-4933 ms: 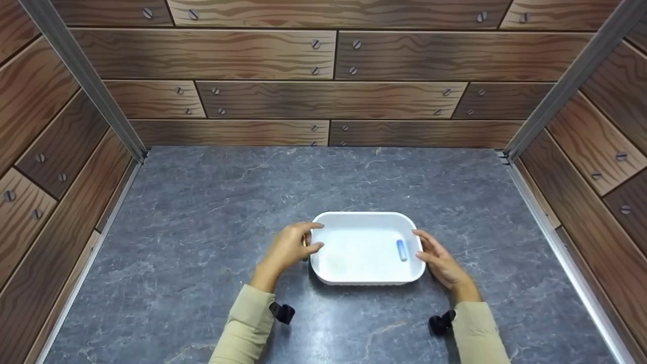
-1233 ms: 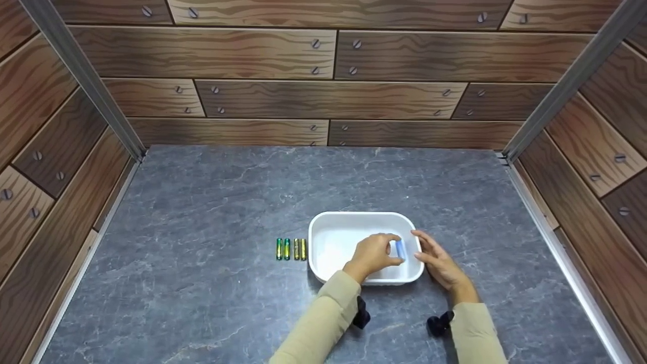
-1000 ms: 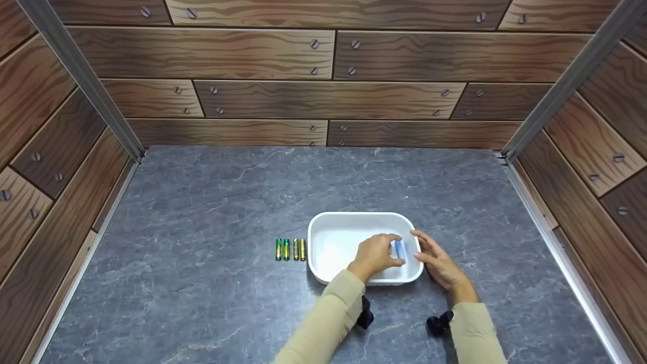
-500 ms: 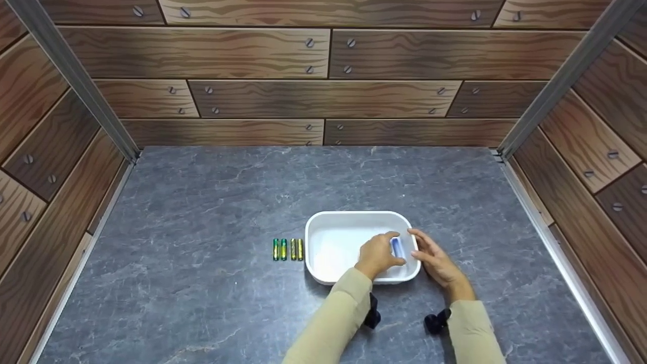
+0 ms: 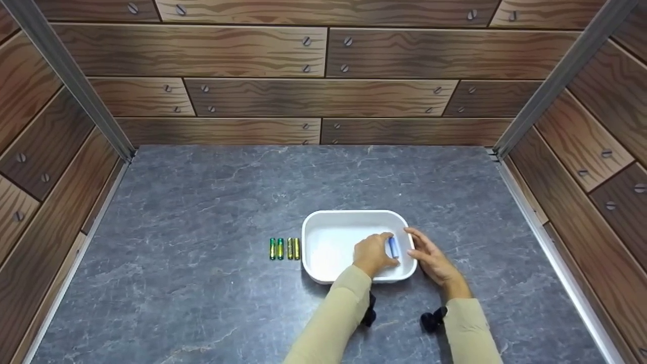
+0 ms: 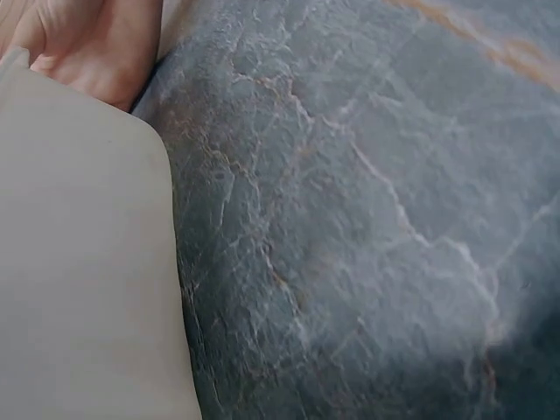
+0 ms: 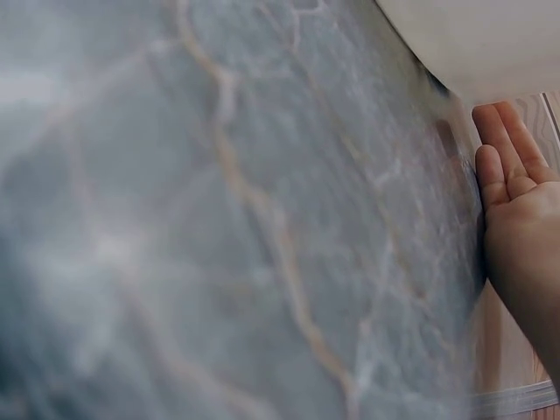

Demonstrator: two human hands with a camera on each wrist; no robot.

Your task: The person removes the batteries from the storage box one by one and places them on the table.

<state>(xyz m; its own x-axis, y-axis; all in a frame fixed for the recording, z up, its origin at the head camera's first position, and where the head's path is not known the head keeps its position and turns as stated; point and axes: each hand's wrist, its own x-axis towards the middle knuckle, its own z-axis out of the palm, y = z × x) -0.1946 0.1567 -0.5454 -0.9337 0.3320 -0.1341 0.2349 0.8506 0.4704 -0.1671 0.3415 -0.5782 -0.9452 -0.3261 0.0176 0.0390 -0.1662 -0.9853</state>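
Inside a white rectangular tray [image 5: 323, 215] on the grey marbled tabletop lies a small blue battery [image 5: 393, 247], near the right wall. My left hand [image 5: 373, 254] reaches over the tray's front side and pinches the battery between thumb and forefinger, one tip at each end. Outside the right wall, my right hand [image 5: 433, 258] touches the tray with its fingertips. Those fingers look straight against the white side in the right wrist view. The left wrist view catches only the palm's heel and sleeve, so the fingertips are hidden there.
To the left of the tray, two green batteries [image 5: 276, 248] and two gold batteries [image 5: 293, 248] lie side by side on the tabletop [image 5: 212, 202]. Wood-patterned walls [image 5: 252, 96] with metal corner posts [image 5: 76, 86] enclose the back and sides.
My left hand has gone from the tray's left rim to the blue battery inside, uncovering the green and gold batteries. Lately it shifts only slightly. My right hand stays at the right wall.
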